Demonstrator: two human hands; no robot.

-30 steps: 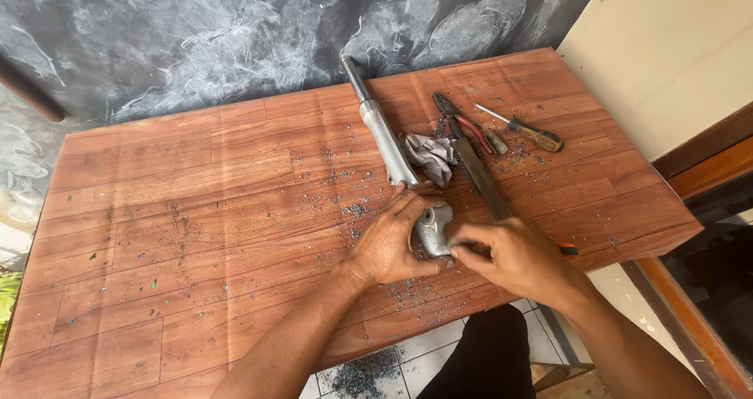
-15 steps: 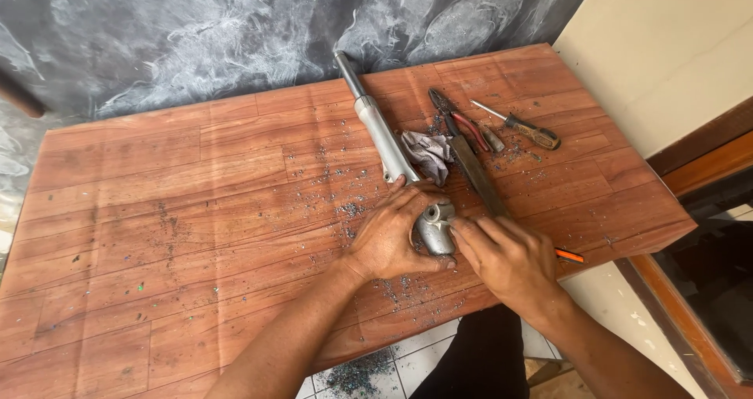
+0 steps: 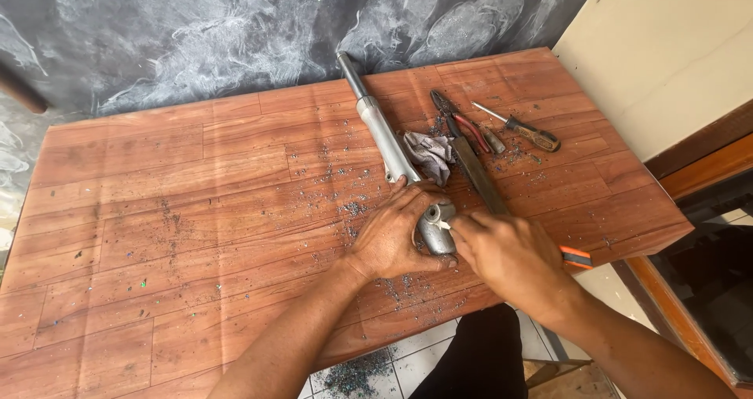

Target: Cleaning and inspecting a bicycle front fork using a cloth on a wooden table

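Grey metal part point(image 3: 436, 228) between both hands' fingers point(image 3: 408, 203)

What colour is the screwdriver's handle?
The screwdriver handle is brown-orange with dark patches, seen in the head view.

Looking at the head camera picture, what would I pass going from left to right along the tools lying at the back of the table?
Long grey metal tube → crumpled grey rag → red-handled pliers → screwdriver with an orange-brown handle.
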